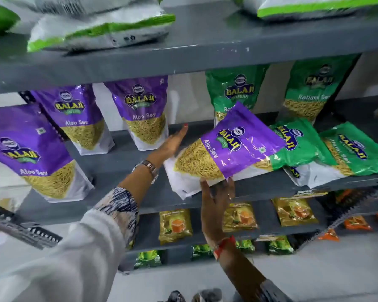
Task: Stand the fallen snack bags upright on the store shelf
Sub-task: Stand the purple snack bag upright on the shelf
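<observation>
A purple Aloo Sev bag [225, 149] lies tilted on the grey middle shelf [122, 162], its top pointing up and right. My right hand [216, 199] grips its lower edge from below. My left hand [172, 142] lies flat against the bag's left side, fingers stretched out. Three purple Aloo Sev bags [144, 112] stand upright to the left. Two green Ratlami Sev bags [301, 144] lie fallen to the right, partly under the purple one. Two more green bags [308, 88] stand upright behind them.
The upper shelf [205, 51] holds white and green bags [100, 29] lying flat. Lower shelves carry small gold tea packets [175, 225] and green packets [147, 258]. Orange packets [358, 223] sit at lower right. A perforated metal upright [20, 227] crosses the lower left.
</observation>
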